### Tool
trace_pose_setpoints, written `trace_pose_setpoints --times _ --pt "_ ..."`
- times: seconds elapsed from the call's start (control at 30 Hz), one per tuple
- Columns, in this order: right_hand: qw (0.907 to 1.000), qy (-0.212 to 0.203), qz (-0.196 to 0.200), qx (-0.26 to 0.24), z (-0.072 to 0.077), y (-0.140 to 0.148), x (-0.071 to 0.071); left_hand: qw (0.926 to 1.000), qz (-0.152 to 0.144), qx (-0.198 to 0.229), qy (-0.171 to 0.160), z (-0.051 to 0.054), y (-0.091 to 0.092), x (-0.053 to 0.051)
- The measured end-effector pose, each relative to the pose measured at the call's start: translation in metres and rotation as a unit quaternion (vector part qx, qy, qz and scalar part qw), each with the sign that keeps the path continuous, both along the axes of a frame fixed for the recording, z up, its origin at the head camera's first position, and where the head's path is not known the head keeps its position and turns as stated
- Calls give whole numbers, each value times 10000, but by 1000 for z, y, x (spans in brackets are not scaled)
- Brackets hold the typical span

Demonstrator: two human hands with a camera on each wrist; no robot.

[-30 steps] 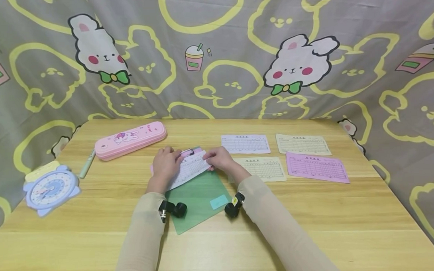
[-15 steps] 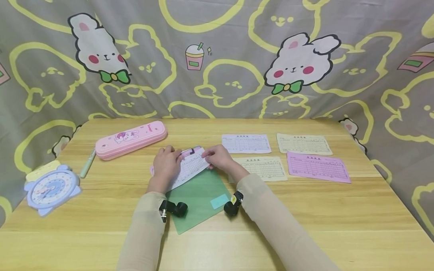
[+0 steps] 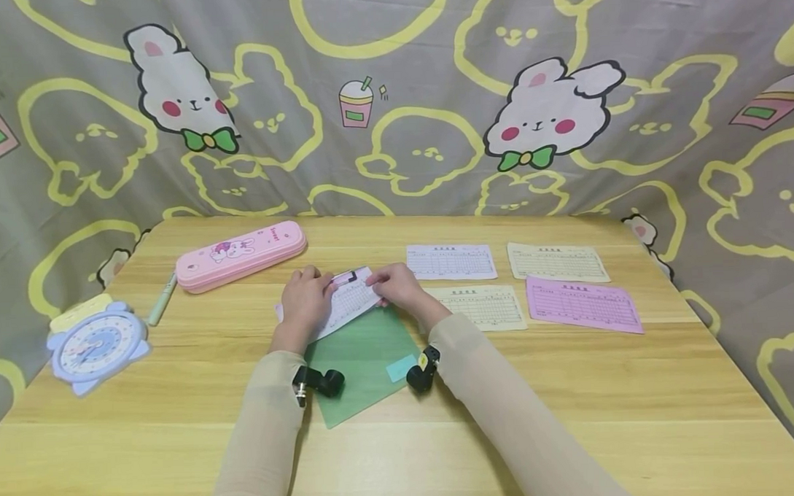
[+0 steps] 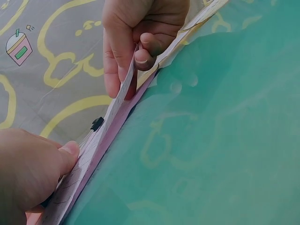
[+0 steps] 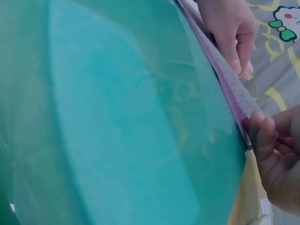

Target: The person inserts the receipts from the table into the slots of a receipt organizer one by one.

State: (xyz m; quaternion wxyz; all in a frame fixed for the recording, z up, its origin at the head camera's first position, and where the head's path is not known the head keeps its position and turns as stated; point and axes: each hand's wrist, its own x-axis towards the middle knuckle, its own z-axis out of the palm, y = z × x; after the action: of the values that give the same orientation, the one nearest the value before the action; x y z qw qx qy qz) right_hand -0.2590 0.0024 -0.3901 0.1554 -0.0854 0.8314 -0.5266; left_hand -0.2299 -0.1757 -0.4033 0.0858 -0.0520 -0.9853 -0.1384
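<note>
In the head view a green folder [image 3: 362, 373] lies slantwise on the table, with a dark-edged clip [image 3: 353, 276] at its far edge. Over its far part is a white printed form [image 3: 346, 308], with a pink sheet [image 5: 220, 65] beneath it. My left hand [image 3: 305, 299] grips the form's left side, its thumb close beside the clip. My right hand [image 3: 398, 286] pinches the form's right edge between thumb and fingers. From the left wrist the form [image 4: 112, 112] appears edge-on, its right end lifted slightly off the pink sheet. Some left fingers are hidden.
Right of the folder lie a white form [image 3: 450, 262], two cream forms [image 3: 558, 263] and a purple form [image 3: 584, 305]. A pink pencil case [image 3: 240, 257], a green marker [image 3: 162, 300] and a blue toy clock [image 3: 98, 346] are at left. A patterned curtain [image 3: 417, 79] hangs behind.
The right hand has shifted slightly left, bringing the form's right edge a little nearer the clip. The left hand stays almost still.
</note>
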Motion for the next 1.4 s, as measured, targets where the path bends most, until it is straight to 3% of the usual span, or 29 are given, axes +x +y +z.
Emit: trace_pose_setpoints --times 0.43,0.7,1.0,1.4 --pt "9996 137 -63 228 -3 -2 -3 10000 4 -14 -46 1 0 1" --pt "9997 119 -138 176 -2 -2 -2 9999 0 -49 96 1 0 1" --pt "9999 23 -135 -47 -3 4 0 10000 -4 30 30 0 1 1" --pt "9953 -31 948 174 12 30 13 9996 22 259 65 -2 -2 0"
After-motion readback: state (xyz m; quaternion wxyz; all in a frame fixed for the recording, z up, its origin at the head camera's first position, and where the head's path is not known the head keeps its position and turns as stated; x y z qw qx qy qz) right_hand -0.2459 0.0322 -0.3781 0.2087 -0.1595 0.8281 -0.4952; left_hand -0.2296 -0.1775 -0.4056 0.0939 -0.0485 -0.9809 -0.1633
